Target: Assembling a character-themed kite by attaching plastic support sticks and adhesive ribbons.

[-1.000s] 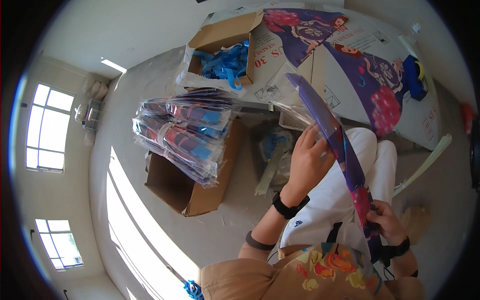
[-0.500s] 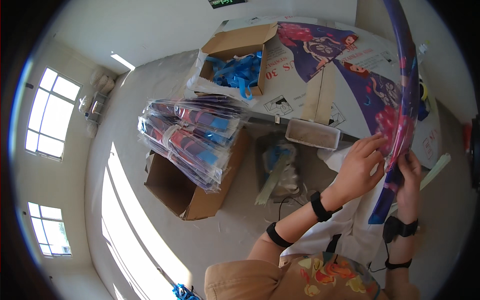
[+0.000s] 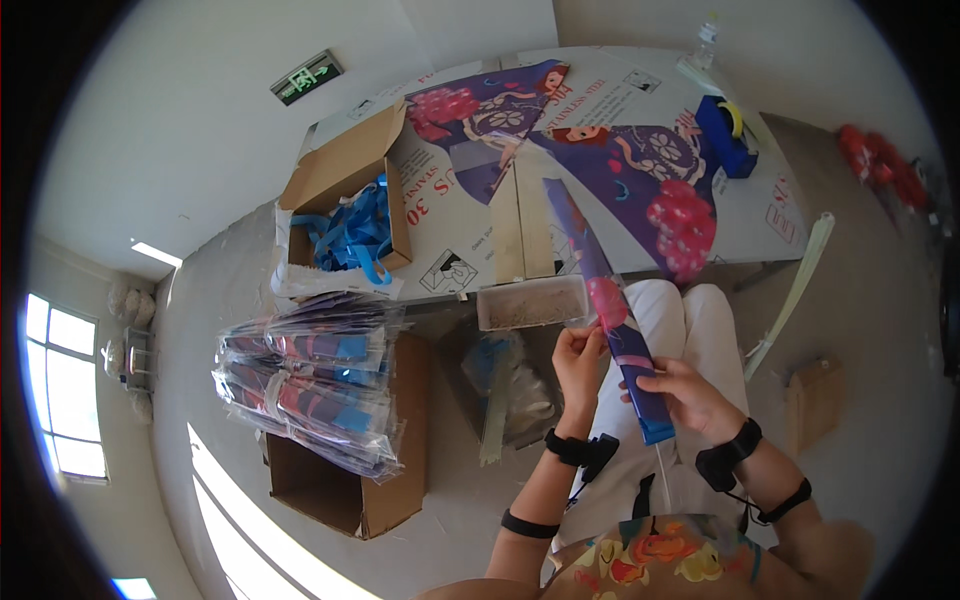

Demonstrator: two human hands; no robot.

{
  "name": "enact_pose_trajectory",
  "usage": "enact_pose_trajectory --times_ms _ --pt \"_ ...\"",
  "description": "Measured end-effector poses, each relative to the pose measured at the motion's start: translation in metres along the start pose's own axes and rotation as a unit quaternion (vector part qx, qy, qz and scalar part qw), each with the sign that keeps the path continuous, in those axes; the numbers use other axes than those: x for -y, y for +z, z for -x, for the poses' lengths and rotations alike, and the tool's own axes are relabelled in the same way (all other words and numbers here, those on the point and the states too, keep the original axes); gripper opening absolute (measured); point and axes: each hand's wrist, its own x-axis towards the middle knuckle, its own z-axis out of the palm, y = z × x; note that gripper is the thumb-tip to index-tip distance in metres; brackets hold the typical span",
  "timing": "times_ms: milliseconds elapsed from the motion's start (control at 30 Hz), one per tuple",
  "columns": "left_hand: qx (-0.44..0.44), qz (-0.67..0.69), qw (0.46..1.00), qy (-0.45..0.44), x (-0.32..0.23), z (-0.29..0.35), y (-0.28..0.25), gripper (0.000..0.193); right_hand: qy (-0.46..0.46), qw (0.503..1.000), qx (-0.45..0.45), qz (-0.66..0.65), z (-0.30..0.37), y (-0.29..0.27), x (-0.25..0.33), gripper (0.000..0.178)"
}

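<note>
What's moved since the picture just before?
The purple roll swung left and down, from the table's right end to above the lap, top leaning left. The right hand still holds it; the left hand is at its left edge. The bundled packets, blue ribbons and flat panels stayed put.

I see the right hand (image 3: 690, 393) gripping a long folded purple piece (image 3: 630, 350) near its blue near end, thumb on top. The left hand (image 3: 580, 365) has its fingertips bunched at the left edge; I can't tell whether they pinch it. The piece slants over the white-trousered legs (image 3: 708, 335), its far end leaning left toward the table (image 3: 755, 215).

On that table I make out two flat printed panels (image 3: 660, 160), a blue tape dispenser (image 3: 728, 145) to the right, and an open carton (image 3: 400, 220) of blue ribbons (image 3: 350, 235) to the left. Nearer left, bagged bundles (image 3: 310, 365) rest on a cardboard box (image 3: 410, 430).
</note>
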Motion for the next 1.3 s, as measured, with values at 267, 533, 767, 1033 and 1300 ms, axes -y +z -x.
enact_pose_trajectory --times_ms 267,533,767,1033,1300 --pt "0.184 -0.127 0.971 0.085 -0.025 0.033 0.009 0.008 -0.106 0.991 -0.049 0.059 0.004 -0.001 0.007 0.031" --pt "0.087 -0.049 0.995 0.027 0.003 0.01 0.013 0.011 -0.03 0.997 -0.023 -0.062 0.019 -0.01 -0.007 0.031" --pt "0.11 -0.115 0.987 -0.002 0.02 -0.003 0.003 0.013 -0.026 0.994 -0.101 0.044 0.059 -0.009 -0.037 0.021" --pt "0.199 -0.25 0.944 0.084 -0.014 0.029 0.055 0.012 -0.224 0.948 -0.18 0.134 0.054 -0.027 -0.041 0.02" --pt "0.296 -0.257 0.919 0.042 0.014 0.025 0.099 0.013 -0.261 0.924 -0.264 0.091 0.032 -0.057 0.005 0.018"
